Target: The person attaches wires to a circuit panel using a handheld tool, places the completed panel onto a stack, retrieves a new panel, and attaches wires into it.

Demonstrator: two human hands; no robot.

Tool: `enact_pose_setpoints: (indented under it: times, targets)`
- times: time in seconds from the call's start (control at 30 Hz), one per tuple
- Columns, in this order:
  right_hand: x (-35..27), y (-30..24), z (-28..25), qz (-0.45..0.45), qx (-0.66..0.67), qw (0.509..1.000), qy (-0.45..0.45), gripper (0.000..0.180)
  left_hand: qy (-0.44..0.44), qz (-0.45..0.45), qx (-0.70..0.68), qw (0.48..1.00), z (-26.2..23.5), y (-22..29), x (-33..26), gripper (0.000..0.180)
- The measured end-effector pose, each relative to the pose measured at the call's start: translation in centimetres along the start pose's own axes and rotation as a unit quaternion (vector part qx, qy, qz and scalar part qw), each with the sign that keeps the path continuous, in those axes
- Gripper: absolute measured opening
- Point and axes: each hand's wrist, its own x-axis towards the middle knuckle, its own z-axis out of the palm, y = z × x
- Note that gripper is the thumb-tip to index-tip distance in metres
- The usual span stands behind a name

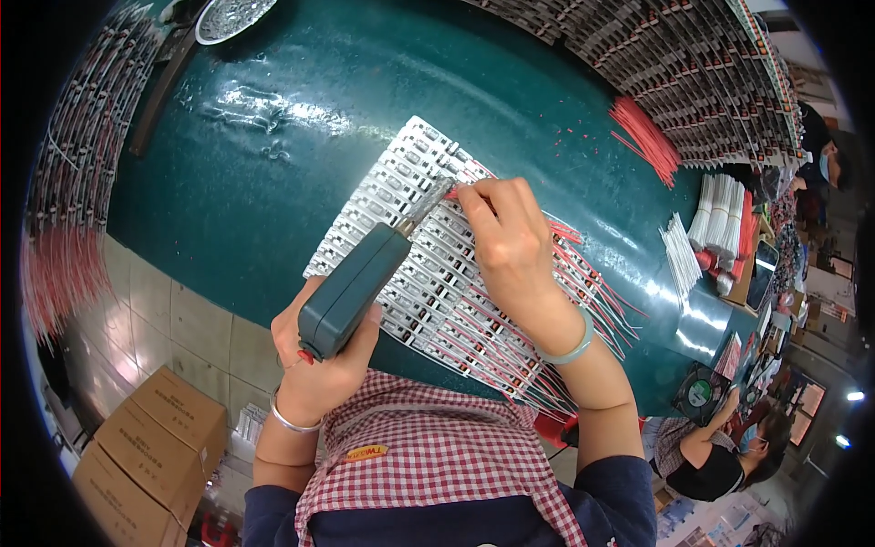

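My left hand [333,351] is wrapped round a dark green, box-shaped soldering gun [355,287]. Its metal front end points up and right, reaching over a white panel of small circuit boards [387,196]. By that end, the thumb and fingers of my right hand [506,232] are pinched together on a red wire [453,192], most of which is hidden. Red and white wires [583,283] fan out from the panel's right side, under and beyond my right wrist. The panel lies at a slant on the green table [301,182].
Stacked wired panels [656,64] stand at the far right, more [87,173] at the left. Loose red wires [645,141], white wire bundles [717,214] and a small black fan [700,392] lie rightward. A metal bowl [232,16] sits far left. Another person [720,456] works at right.
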Motion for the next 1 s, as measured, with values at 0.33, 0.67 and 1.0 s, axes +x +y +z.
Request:
enact_pose_setpoints:
  times: [0.33,0.67,1.0]
  targets:
    - [0.0,-0.1,0.0,0.0,-0.001,1.0,0.005,0.025,0.037,-0.021,-0.028,0.999,-0.4,0.0,-0.8,0.017]
    - [-0.8,-1.1,-0.4,0.0,0.02,0.999,0.026,0.026,0.046,-0.034,-0.049,0.997,-0.7,-1.0,-2.1,0.017]
    - [-0.8,-1.3,-0.3,0.019,0.015,0.999,0.028,0.033,0.033,0.011,-0.033,0.999,-0.5,-0.4,-1.4,0.017]
